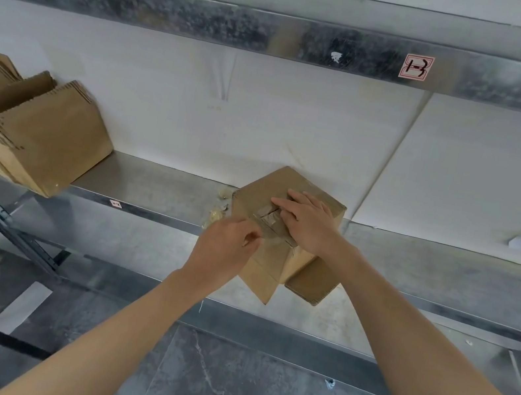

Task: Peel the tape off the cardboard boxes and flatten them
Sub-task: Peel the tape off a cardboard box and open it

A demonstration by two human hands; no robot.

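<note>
Left hand pinches tape on the cardboard box overhanging the front edge of the shelf; right hand, fingers straight, presses its top. Likely risk: a sharp pull tears the tape or tips the box off.

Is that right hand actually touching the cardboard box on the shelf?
Touching. The head view shows the right hand lying flat on top of the box, fingers straight across it with no gap.

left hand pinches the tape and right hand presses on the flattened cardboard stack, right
No: the head view shows the right hand pressing on top of the taped cardboard box, not the flattened cardboard stack further left. The left hand does pinch the tape.
</note>
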